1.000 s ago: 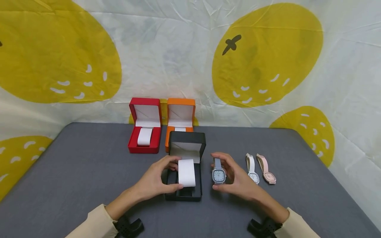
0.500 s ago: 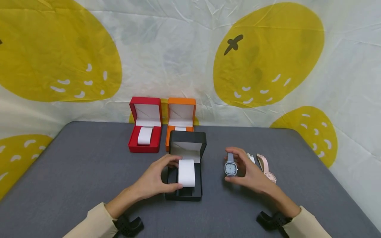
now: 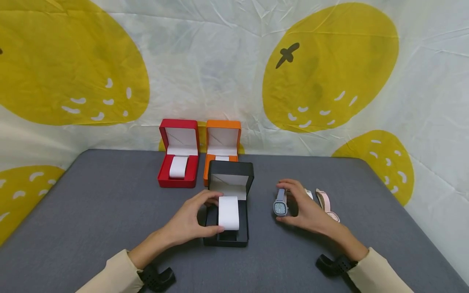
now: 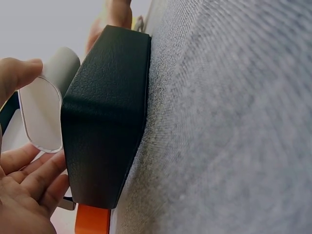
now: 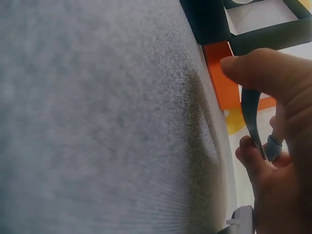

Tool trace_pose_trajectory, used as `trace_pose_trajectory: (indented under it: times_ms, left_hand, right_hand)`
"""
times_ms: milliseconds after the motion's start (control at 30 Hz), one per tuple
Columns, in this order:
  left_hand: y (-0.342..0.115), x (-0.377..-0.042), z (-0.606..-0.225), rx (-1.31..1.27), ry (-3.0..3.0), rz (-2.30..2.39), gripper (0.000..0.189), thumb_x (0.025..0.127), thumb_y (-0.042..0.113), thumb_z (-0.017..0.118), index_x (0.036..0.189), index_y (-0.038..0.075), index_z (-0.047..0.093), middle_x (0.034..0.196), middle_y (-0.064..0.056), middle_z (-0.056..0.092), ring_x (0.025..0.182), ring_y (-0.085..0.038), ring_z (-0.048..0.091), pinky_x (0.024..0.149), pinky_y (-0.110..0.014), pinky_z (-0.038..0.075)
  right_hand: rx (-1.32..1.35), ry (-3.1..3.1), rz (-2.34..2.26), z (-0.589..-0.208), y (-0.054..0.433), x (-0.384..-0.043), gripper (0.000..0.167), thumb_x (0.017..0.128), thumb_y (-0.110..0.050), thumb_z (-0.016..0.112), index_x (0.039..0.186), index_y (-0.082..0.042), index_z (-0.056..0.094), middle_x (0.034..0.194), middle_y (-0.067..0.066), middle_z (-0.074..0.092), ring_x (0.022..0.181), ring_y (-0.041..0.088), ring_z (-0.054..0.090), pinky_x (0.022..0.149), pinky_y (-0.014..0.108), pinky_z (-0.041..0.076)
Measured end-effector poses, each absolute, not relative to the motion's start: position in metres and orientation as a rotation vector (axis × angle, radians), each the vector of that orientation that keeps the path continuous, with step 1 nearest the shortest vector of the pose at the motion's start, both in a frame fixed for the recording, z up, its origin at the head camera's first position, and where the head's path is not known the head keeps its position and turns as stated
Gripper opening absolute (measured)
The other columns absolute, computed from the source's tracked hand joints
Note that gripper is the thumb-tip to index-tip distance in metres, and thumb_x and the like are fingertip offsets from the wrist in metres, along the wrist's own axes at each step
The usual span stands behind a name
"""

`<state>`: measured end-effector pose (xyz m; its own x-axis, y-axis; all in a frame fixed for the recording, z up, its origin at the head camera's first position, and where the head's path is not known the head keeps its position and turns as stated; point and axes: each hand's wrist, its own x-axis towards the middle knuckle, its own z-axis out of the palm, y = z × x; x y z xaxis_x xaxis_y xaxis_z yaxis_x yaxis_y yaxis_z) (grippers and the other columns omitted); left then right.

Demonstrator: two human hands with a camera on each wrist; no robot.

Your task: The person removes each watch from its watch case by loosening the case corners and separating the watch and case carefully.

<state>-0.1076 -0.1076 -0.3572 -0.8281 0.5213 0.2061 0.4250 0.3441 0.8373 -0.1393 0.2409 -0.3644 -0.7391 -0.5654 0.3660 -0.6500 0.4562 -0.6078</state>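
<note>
My left hand (image 3: 192,217) pinches a white watch cushion (image 3: 229,213) between thumb and fingers, over the open black watch box (image 3: 243,228). In the left wrist view the cushion (image 4: 41,114) shows its oval end beside the box's dark leathery side (image 4: 105,107). To the right of the box, my right hand (image 3: 305,207) holds a grey-blue wristwatch (image 3: 280,208) by its ends, dial facing me. The right wrist view catches its strap (image 5: 250,109) edge-on between thumb and fingers. Behind this hand lie a white watch (image 3: 309,194), mostly hidden, and a pink watch (image 3: 325,201).
A red watch box (image 3: 178,183) stands open at the back, its white cushion (image 3: 178,167) inside. Beside it is an open orange box (image 3: 223,125), its lower part partly covered by the black box. A grey cloth (image 3: 121,195) covers the table, with a patterned curtain (image 3: 205,61) behind.
My right hand has moved right and slightly away with the watch, now overlapping the white watch, and the watch has turned a little. The left hand and cushion stay nearly still.
</note>
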Motion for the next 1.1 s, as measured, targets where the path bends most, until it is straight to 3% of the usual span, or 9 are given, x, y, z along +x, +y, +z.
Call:
trace_pose_trajectory:
  times_ms: [267, 667, 933, 1100]
  left_hand:
    - [-0.110, -0.106, -0.358, 0.887, 2.504, 1.516, 0.066, 0.077, 0.029, 0.079, 0.133, 0.014, 0.048, 0.122, 0.004, 0.053, 0.109, -0.016, 0.052, 0.092, -0.046, 0.043]
    - [-0.111, -0.105, -0.361, 0.822, 2.654, 1.404, 0.066, 0.073, 0.040, 0.079, 0.133, 0.027, 0.055, 0.116, 0.005, 0.051, 0.108, -0.018, 0.042, 0.082, -0.046, 0.045]
    - [-0.111, -0.106, -0.363, 0.803, 2.717, 1.345, 0.068, 0.070, 0.041, 0.081, 0.132, 0.027, 0.057, 0.111, 0.007, 0.050, 0.105, -0.017, 0.041, 0.080, -0.043, 0.041]
    - [-0.110, -0.107, -0.366, 0.793, 2.736, 1.321, 0.066, 0.071, 0.043, 0.081, 0.131, 0.026, 0.058, 0.111, 0.008, 0.051, 0.105, -0.018, 0.043, 0.080, -0.042, 0.040]
  right_hand:
    - [1.168, -2.635, 0.899, -0.377, 0.245, -0.150, 0.079, 0.067, -0.014, 0.087, 0.132, 0.001, 0.043, 0.136, 0.021, 0.034, 0.121, 0.028, 0.040, 0.096, 0.024, 0.037]
    - [1.118, -2.794, 0.841, -0.374, 0.246, -0.149, 0.073, 0.076, -0.027, 0.082, 0.132, -0.007, 0.040, 0.148, 0.019, 0.025, 0.129, 0.029, 0.038, 0.094, 0.048, 0.042]
    - [1.074, -2.903, 0.894, -0.370, 0.245, -0.149, 0.067, 0.080, -0.044, 0.076, 0.127, -0.012, 0.041, 0.151, 0.021, 0.022, 0.135, 0.036, 0.030, 0.101, 0.053, 0.036]
    - [1.032, -2.944, 0.874, -0.370, 0.247, -0.148, 0.072, 0.080, -0.049, 0.073, 0.132, -0.012, 0.040, 0.152, 0.019, 0.022, 0.138, 0.035, 0.026, 0.104, 0.054, 0.032]
